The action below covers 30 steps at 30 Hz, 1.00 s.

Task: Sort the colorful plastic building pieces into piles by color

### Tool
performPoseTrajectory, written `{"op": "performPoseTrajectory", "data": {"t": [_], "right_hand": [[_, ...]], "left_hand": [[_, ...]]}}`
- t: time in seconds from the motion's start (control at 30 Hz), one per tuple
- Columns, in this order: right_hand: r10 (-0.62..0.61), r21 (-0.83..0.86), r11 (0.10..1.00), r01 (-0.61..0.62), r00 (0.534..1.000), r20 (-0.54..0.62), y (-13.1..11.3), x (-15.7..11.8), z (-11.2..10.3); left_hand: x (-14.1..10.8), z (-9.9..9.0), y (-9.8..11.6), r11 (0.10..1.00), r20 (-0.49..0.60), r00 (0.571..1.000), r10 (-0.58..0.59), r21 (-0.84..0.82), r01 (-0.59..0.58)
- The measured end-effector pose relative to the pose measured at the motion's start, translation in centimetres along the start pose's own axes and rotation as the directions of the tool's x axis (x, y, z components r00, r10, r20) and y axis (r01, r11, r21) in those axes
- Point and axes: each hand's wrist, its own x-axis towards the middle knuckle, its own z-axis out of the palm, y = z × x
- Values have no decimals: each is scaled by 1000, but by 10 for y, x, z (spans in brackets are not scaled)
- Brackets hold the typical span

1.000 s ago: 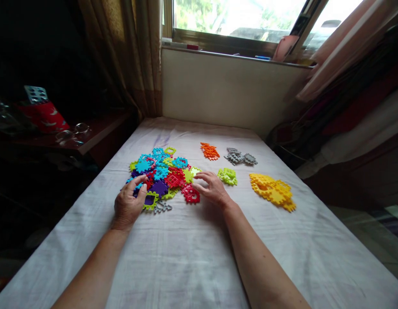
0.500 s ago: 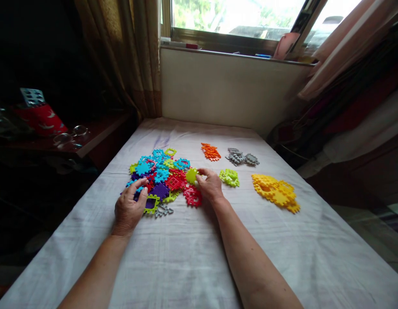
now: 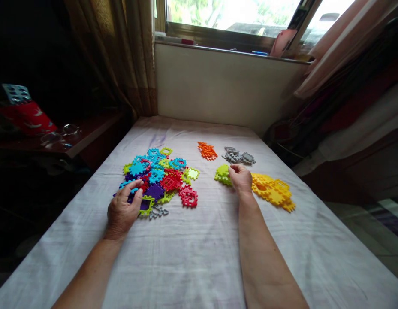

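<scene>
My right hand [image 3: 241, 177] pinches the edge of a lime-green building tile [image 3: 222, 170] with toothed sides. The tile is over a small lime-green stack [image 3: 222, 180]; whether it touches the stack I cannot tell. At the left edge of a mixed pile of tiles [image 3: 171, 181], my left hand [image 3: 122, 209] rests with thumb and fingers apart, holding nothing that I can see. Close to its thumb lie a lime frame tile [image 3: 150, 206] and a grey tile [image 3: 159, 212]. Blue, red, purple and lime tiles overlap in the pile.
Orange tiles [image 3: 207, 151] and grey tiles [image 3: 239, 156] form groups farther back. A yellow heap [image 3: 276, 192] lies right of my right hand. On the dark side table [image 3: 89, 133] at left are eyeglasses [image 3: 60, 136] and a red container [image 3: 31, 118].
My right hand has moved right, from the mixed pile to the lime-green stack, carrying a lime tile. My left hand remains at the pile. The view has shifted slightly.
</scene>
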Motion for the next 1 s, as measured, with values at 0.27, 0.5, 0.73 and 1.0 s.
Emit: {"op": "performPoseTrajectory", "data": {"t": [0.27,0.5,0.73,1.0], "right_hand": [[-270,-263,922,284,959,88,-30,-27,8],[-560,-214,706,675,717,414,-44,-68,55],[-513,-307,676,671,726,458,-45,-72,53],[-347,-386,827,408,912,219,-50,-45,12]], "left_hand": [[-1,-2,0,1000,9,1000,-3,-2,3],[-1,-1,0,1000,2,1000,-12,-7,12],[0,-1,1,1000,11,1000,-12,-10,12],[-1,-1,2,1000,10,1000,-22,-9,23]]}}
